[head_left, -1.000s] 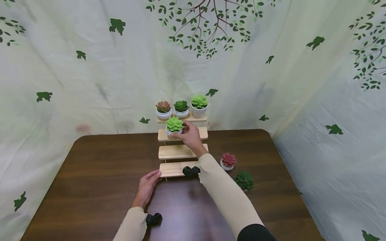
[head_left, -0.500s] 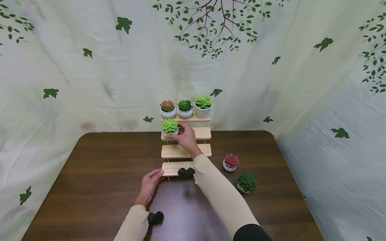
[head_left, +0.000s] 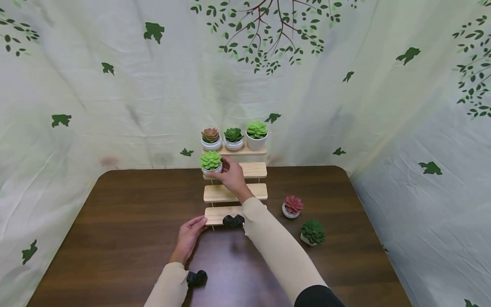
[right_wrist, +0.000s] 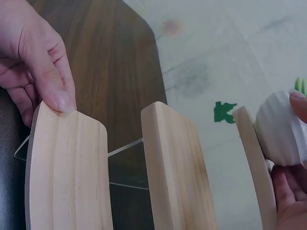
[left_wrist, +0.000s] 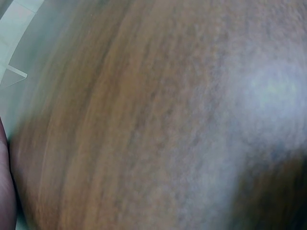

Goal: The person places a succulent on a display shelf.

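My right hand (head_left: 235, 178) grips a small potted light green succulent (head_left: 210, 160) by its white pot (right_wrist: 282, 128), at the left end of the second step from the top of a wooden tiered stand (head_left: 219, 194). In the right wrist view the pot sits right at that step's board (right_wrist: 254, 165), with fingers on its side. My left hand (head_left: 188, 238) pinches the front left corner of the lowest step (right_wrist: 67, 167), thumb on top and fingers beneath. The left wrist view shows mostly tabletop, with a sliver of hand (left_wrist: 5, 191) at its edge.
On the top step stand a brownish succulent (head_left: 210, 136), a dark green one (head_left: 233, 135) and a taller-potted light green one (head_left: 256, 130). A red succulent (head_left: 293, 205) and a dark green succulent (head_left: 312, 232) sit on the brown table (head_left: 134, 221) at right. A leaf-print curtain (head_left: 165, 85) hangs behind.
My right hand has carried the light green succulent leftward along the second step to its left end. My left hand keeps its hold on the lowest step's corner.
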Available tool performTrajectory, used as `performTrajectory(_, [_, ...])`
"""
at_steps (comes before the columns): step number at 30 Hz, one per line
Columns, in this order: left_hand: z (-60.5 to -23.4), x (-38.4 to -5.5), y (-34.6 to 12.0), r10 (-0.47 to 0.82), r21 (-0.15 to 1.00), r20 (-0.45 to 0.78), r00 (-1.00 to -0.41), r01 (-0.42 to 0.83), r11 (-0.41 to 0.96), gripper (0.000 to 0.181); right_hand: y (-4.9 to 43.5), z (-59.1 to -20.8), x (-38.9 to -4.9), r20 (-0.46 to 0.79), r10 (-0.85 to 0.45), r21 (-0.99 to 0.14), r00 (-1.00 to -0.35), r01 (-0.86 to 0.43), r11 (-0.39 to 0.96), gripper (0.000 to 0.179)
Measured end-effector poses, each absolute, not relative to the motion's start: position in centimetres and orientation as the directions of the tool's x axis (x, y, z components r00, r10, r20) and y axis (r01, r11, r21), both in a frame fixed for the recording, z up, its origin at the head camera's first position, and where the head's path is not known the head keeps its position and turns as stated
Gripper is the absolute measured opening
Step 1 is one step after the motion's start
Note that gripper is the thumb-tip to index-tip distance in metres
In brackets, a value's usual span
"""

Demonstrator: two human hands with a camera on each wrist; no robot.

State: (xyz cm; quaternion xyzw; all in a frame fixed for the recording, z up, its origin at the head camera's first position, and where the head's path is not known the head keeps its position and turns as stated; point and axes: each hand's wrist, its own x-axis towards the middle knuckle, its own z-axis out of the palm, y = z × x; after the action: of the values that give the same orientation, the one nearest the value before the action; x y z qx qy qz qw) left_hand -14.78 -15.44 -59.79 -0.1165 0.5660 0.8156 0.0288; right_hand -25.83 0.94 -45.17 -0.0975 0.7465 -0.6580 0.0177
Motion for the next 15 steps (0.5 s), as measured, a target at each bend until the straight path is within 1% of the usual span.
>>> performTrajectory(7, [-59.9,-14.8,-15.4,-0.084,0.923,-0.192,-0.978,-0.151,-0.355,0.011,3.5,-45.2,-25.2,0.057,-0.197,-0.992,-0.979,-0.077,0.098,0.064])
performTrajectory(11, [-59.7,-14.8,-15.4,-0.091,0.92,-0.228,-0.969,-0.184,-0.345,0.011,5.5,-45.3,-24.8,0.043,-0.212,-0.994,-0.976,-0.064,0.093,0.064])
performTrajectory(15, [-59.6,-15.0,-15.3,-0.09,0.915,-0.255,-0.963,-0.21,-0.345,0.012,7.8,-45.4,-24.4,0.042,-0.191,-0.994,-0.981,-0.06,0.087,0.062])
